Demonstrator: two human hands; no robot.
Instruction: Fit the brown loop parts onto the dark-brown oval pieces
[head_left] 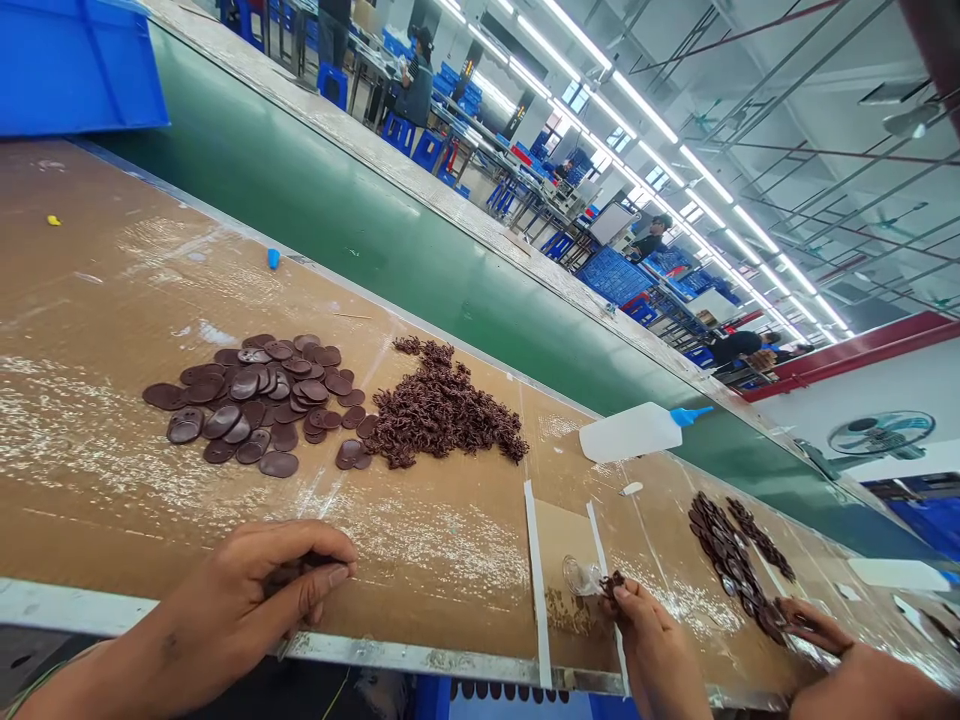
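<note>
My left hand (255, 590) rests at the near edge of the brown cardboard-covered table (112, 330), fingers curled over dark brown discs I only partly see. Beyond it lie a pile of flat brown discs (255, 400) and a heap of small brown ring-like pieces (442, 410). My right hand (645, 630) pinches a small brown piece (611, 582) next to a small clear cup (581, 575).
A white squeeze bottle (630, 432) with a blue nozzle lies by the green conveyor belt (390, 240). Another person's hand (821, 628) touches a second row of brown parts (727, 560) at right. A blue crate (75, 60) stands top left. White tape strips (536, 580) cross the table.
</note>
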